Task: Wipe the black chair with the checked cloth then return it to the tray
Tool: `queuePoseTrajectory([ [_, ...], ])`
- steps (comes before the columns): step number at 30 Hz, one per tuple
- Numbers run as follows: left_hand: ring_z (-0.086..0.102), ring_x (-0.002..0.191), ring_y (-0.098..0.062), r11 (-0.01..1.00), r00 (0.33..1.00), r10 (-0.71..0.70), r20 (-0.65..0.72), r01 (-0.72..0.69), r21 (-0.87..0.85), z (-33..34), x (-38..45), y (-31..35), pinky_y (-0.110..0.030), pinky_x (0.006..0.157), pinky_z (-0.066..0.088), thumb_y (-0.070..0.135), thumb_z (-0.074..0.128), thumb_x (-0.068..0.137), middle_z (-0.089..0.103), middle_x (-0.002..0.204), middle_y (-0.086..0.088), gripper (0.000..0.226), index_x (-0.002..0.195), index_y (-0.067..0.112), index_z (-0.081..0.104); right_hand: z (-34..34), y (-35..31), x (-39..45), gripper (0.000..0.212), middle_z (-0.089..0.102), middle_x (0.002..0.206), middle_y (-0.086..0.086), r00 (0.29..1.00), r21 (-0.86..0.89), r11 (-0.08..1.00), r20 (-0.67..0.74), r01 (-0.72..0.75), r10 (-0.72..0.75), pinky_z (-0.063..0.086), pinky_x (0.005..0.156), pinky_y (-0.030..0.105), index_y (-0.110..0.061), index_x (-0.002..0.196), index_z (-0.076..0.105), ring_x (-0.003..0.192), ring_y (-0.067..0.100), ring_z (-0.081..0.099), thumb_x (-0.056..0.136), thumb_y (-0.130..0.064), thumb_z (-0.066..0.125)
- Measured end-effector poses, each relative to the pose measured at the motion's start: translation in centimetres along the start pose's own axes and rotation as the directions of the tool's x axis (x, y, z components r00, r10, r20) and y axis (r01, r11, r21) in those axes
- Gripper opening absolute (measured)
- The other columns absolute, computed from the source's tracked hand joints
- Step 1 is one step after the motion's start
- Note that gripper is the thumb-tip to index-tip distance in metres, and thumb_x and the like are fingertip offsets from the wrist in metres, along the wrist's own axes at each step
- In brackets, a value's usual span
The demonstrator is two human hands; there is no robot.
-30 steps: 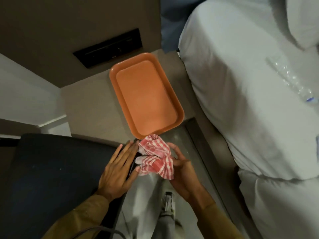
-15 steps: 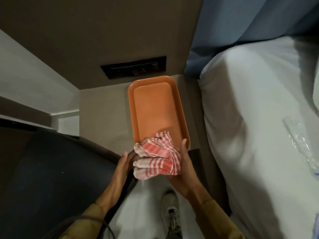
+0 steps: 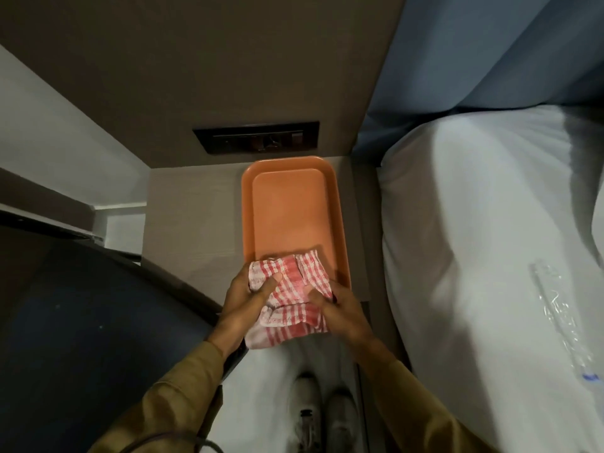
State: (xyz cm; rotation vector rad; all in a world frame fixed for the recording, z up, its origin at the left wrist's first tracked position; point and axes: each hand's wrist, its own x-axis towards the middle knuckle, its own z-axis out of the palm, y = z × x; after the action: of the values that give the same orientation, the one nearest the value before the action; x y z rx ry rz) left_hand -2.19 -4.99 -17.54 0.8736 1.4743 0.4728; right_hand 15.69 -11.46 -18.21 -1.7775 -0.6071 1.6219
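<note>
- Checked cloth (image 3: 289,300): bunched, soft, light, limp by the look; half over the near end of the orange tray (image 3: 338,223).
- Grip: left hand (image 3: 243,302) and right hand (image 3: 343,310) both clasp the cloth's sides.
- Best held gathered, lest corners trail.
- Black chair (image 3: 81,338): left, just beside.

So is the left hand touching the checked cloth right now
Touching. The head view shows the left hand gripping the checked cloth, its thumb pressed across the fabric's top.

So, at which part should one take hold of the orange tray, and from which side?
Grip the orange tray by its raised rim on the long right side, coming from the near end. The checked cloth and both hands cover the near short end.
</note>
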Motion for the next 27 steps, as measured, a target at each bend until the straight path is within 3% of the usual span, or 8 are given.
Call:
queuePoseTrajectory([
  [4,0.068,0.130,-0.020,0.992,0.994,0.110,0.009,-0.110,0.063,0.0,1.5,0.3,-0.048,0.115,0.057,0.013,0.078,0.099,0.067,0.143,-0.003,0.066,0.157,0.019,0.047,0.3,0.7,1.5,0.041,0.073,0.124,0.002,0.985,-0.003,0.996,-0.151,0.090,-0.090,0.065,0.092,0.037,-0.017,0.139,0.058,0.105,0.013,0.076,0.100,-0.028,0.067],
  [8,0.051,0.140,-0.014,0.939,0.960,0.274,-0.052,-0.255,0.229,0.7,3.1,-0.8,-0.038,0.118,0.048,0.024,0.081,0.091,0.042,0.162,-0.005,0.098,0.172,0.020,0.024,0.4,0.8,2.9,0.053,0.071,0.127,0.001,0.949,-0.097,0.987,-0.279,0.125,-0.147,0.061,0.068,0.010,-0.021,0.142,0.051,0.090,0.002,0.074,0.095,-0.034,0.072],
  [13,0.032,0.163,-0.039,0.594,0.890,0.450,0.076,-0.362,0.719,1.1,2.9,-4.1,-0.057,0.134,0.035,0.019,0.071,0.104,0.018,0.178,-0.019,0.085,0.175,0.018,0.024,0.3,1.2,3.7,0.082,0.035,0.161,0.019,0.934,-0.395,0.918,-0.318,0.028,-0.165,0.042,0.116,0.046,-0.012,0.161,0.024,0.147,0.041,0.040,0.096,-0.045,0.060],
  [16,0.014,0.171,-0.034,0.232,0.943,0.183,0.277,-0.316,0.920,0.8,3.2,-5.0,-0.049,0.141,0.017,0.052,0.052,0.110,0.004,0.185,-0.007,0.082,0.177,0.028,0.011,-0.2,2.4,3.3,0.066,0.047,0.145,0.009,0.951,-0.440,0.895,-0.244,0.068,-0.192,0.050,0.105,0.019,-0.024,0.154,0.037,0.135,0.032,0.053,0.097,-0.056,0.037],
  [18,0.000,0.174,-0.031,0.084,0.954,0.067,0.291,-0.296,0.951,0.7,3.3,-5.4,-0.048,0.141,0.003,0.061,0.037,0.112,-0.009,0.186,-0.004,0.084,0.177,0.026,-0.002,-0.1,2.7,3.4,0.048,0.062,0.132,0.005,0.959,-0.212,0.977,-0.274,0.005,-0.065,0.058,0.098,0.032,-0.028,0.140,0.048,0.113,0.024,0.068,0.102,-0.057,0.040],
  [20,-0.009,0.174,-0.033,0.024,0.957,0.046,0.286,-0.288,0.957,0.8,3.3,-6.0,-0.054,0.140,-0.006,0.060,0.030,0.114,-0.017,0.185,-0.006,0.083,0.176,0.023,-0.011,0.0,3.3,4.1,0.043,0.068,0.126,0.001,0.956,-0.058,0.996,-0.290,-0.072,0.053,0.059,0.100,0.048,-0.024,0.135,0.049,0.104,0.019,0.072,0.105,-0.055,0.045],
  [24,-0.016,0.173,-0.034,-0.025,0.966,0.065,0.252,-0.251,0.968,0.9,3.0,-7.1,-0.061,0.137,-0.010,0.055,0.023,0.116,-0.021,0.185,-0.008,0.079,0.175,0.022,-0.016,-0.1,3.6,5.1,0.043,0.058,0.117,-0.013,0.948,-0.196,0.979,-0.318,-0.064,-0.002,0.047,0.060,-0.004,-0.024,0.141,0.047,0.083,-0.006,0.061,0.109,-0.051,0.038],
  [27,-0.016,0.173,-0.033,-0.006,0.967,0.052,0.250,-0.250,0.968,0.7,2.8,-7.6,-0.064,0.138,-0.009,0.053,0.021,0.116,-0.018,0.185,-0.008,0.077,0.176,0.021,-0.014,0.0,4.2,4.8,0.043,0.066,0.124,-0.008,0.958,-0.120,0.991,-0.287,-0.055,0.018,0.062,0.083,0.020,-0.028,0.139,0.050,0.099,0.012,0.072,0.107,-0.055,0.040],
])
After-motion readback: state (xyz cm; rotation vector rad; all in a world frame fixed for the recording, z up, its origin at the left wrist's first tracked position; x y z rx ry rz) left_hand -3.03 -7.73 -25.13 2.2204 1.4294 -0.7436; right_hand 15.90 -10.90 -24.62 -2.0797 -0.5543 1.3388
